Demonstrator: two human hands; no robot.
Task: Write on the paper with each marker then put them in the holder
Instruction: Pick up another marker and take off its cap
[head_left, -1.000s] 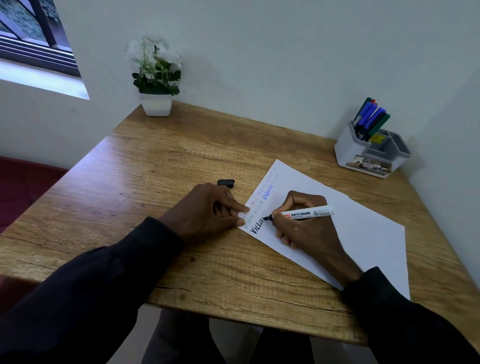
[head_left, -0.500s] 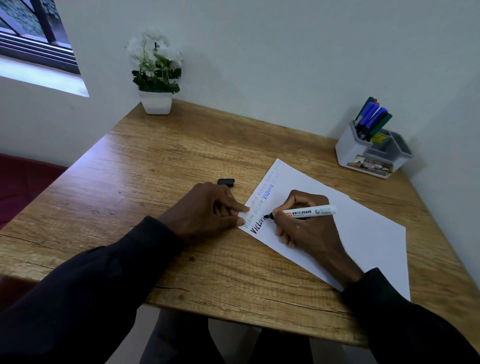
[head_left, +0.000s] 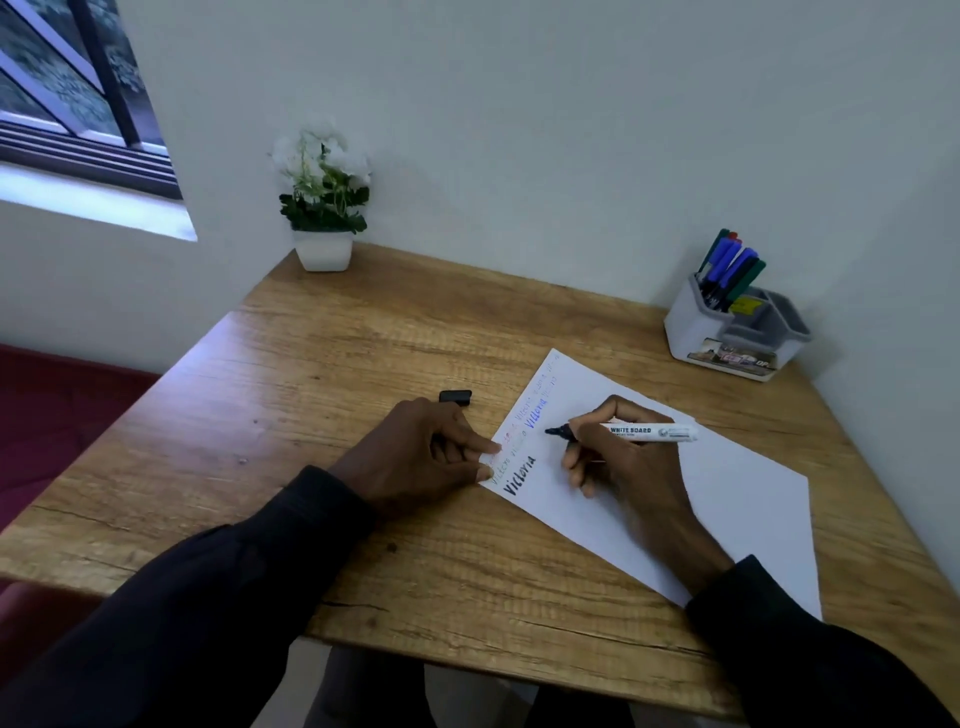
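A white sheet of paper (head_left: 727, 499) lies on the wooden table (head_left: 363, 374), with several words in different colours near its left corner and a black word closest to me. My right hand (head_left: 623, 467) holds a white board marker (head_left: 649, 432) with its black tip pointing left, just above the paper beyond the black word. My left hand (head_left: 415, 457) rests on the table, fingertips pinning the paper's left corner. The marker's black cap (head_left: 455, 397) lies behind my left hand. A white and grey holder (head_left: 696, 332) at the back right has several markers (head_left: 730, 270) standing in it.
A small white pot with white flowers (head_left: 323, 208) stands at the table's back left corner. Walls close off the back and right sides. A window (head_left: 67, 93) is at the upper left. Dark red seating (head_left: 52, 415) lies left of the table.
My right hand has moved the marker tip up and away from the black word, which now has its last letters. My left hand stays on the paper's corner.
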